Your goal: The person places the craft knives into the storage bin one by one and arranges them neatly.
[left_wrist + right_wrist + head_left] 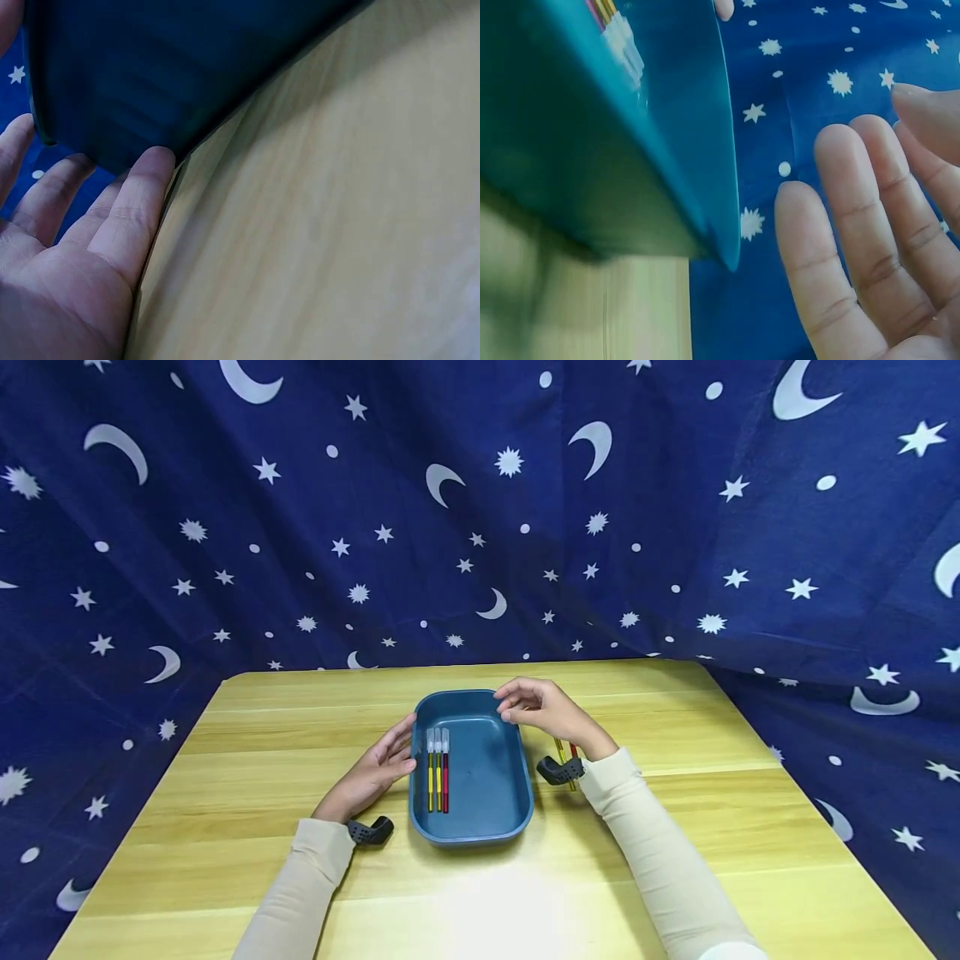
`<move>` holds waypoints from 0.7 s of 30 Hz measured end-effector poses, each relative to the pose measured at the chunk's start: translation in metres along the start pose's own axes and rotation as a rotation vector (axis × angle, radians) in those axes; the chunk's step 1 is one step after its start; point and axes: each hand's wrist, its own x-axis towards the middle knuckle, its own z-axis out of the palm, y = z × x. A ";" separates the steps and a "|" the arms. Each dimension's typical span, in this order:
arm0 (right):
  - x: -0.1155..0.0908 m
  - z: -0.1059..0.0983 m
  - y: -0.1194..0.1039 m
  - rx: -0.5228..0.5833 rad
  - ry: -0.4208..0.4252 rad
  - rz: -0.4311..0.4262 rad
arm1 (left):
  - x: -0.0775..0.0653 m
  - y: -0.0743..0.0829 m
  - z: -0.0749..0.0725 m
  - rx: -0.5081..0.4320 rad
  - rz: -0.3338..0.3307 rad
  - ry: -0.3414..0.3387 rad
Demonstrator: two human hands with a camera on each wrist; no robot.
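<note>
A blue rectangular tray (491,785) rests on the wooden table. Along its left inner side lie three slim metallic pen-like sticks (438,777) with clear caps, two gold and one red, side by side. My left hand (375,774) is at the tray's left side, and its extended fingers (142,195) touch the outer wall. At the far right corner of the rim hovers my right hand (546,708), fingers loosely bent. In the right wrist view those fingers (855,217) stand apart from the tray wall (660,187) with nothing between them.
More gold and red sticks (560,750) lie on the table right of the tray, partly hidden under my right wrist. The table (285,760) extends on both sides. Behind it hangs a dark blue cloth (480,485) with moons and stars.
</note>
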 end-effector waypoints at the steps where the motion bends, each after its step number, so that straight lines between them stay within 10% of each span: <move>1: -0.002 -0.002 0.002 0.002 0.010 -0.008 | 0.000 0.000 0.000 -0.004 0.001 0.000; 21: -0.029 -0.039 0.023 0.002 0.077 0.065 | -0.002 0.002 0.004 -0.018 0.007 0.003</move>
